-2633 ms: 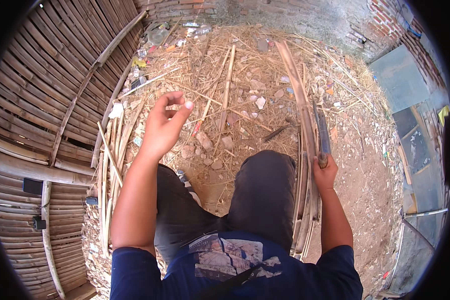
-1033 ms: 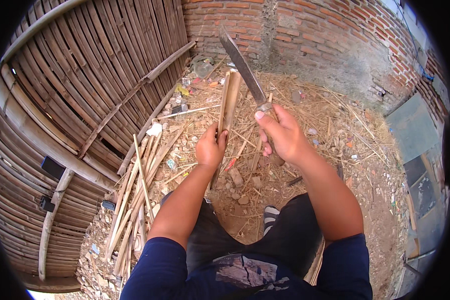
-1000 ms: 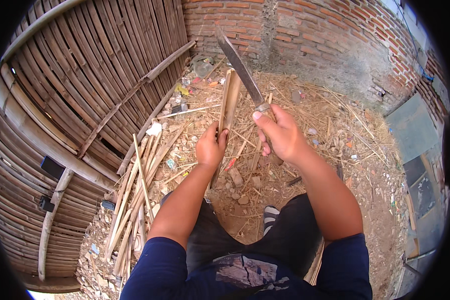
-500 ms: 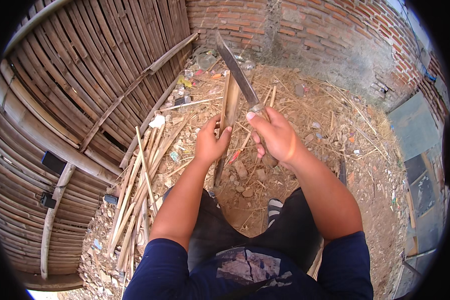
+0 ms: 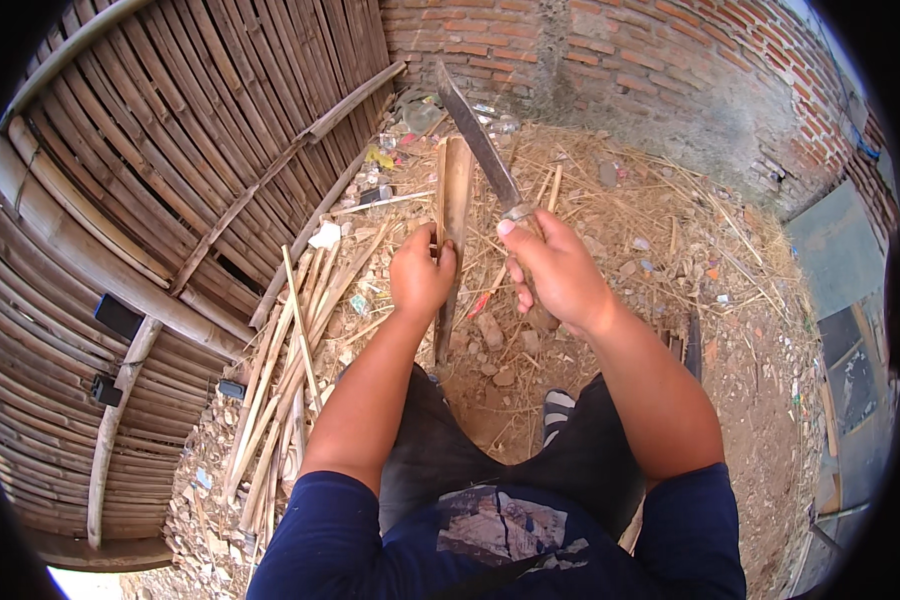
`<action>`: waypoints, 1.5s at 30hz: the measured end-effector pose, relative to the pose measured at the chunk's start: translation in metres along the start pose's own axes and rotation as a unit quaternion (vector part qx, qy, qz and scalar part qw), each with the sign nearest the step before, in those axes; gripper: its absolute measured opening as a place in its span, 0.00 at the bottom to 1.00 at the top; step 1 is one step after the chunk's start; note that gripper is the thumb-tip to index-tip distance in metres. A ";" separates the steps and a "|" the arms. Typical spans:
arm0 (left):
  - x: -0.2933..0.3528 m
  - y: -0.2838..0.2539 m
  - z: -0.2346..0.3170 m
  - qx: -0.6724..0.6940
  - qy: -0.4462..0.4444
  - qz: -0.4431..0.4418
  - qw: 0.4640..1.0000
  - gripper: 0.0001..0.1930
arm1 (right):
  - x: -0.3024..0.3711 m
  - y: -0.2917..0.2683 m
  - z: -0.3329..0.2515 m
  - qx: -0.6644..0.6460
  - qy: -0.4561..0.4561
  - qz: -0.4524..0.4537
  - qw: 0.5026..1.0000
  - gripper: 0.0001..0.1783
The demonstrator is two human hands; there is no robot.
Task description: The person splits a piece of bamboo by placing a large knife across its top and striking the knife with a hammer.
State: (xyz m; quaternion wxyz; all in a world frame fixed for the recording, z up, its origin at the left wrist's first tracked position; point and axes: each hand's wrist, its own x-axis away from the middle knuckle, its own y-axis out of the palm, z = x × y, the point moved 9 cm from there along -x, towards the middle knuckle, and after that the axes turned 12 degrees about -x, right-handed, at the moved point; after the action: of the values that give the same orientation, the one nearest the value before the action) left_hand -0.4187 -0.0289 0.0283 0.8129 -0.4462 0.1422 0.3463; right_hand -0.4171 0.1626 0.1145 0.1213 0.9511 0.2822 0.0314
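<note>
My left hand (image 5: 422, 272) grips a split length of bamboo (image 5: 456, 190) near its middle. The bamboo stands nearly upright, its hollow inner face showing and its lower end down near the ground between my legs. In my right hand (image 5: 560, 270) is a machete (image 5: 482, 145), with my fingers closed round its wooden handle and the thumb along the top. The long dark blade points up and to the left, its tip just above the top of the bamboo. A gap separates blade and bamboo along most of their length.
A pile of split bamboo strips (image 5: 295, 370) lies to my left. Beyond it stands a bamboo slat wall (image 5: 170, 170). A brick wall (image 5: 660, 70) closes off the far side. Rubble and dry straw (image 5: 670, 230) cover the ground, and grey sheets (image 5: 835, 250) lean at the right.
The bamboo has turned slightly in my left hand, showing more of its hollow face. The machete stays raised in my right hand, nearly unmoved, and the view has shifted a little.
</note>
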 end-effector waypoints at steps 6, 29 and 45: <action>0.003 -0.004 0.007 -0.012 0.002 0.023 1.000 0.14 | -0.003 0.002 0.004 0.017 -0.006 -0.006 1.000 0.21; 0.073 -0.083 0.074 0.271 -0.043 -0.212 0.938 0.27 | 0.009 0.037 0.012 -0.034 -0.090 -0.040 0.995 0.47; 0.096 -0.153 0.079 0.014 0.025 -0.060 0.998 0.35 | 0.020 0.086 0.032 0.192 -0.194 -0.076 0.959 0.55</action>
State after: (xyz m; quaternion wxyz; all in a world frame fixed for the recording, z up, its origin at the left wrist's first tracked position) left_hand -0.2502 0.0230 0.1169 0.8344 -0.4510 0.1405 0.2839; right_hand -0.3506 0.0973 0.1044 -0.0091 0.9202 0.3254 -0.2173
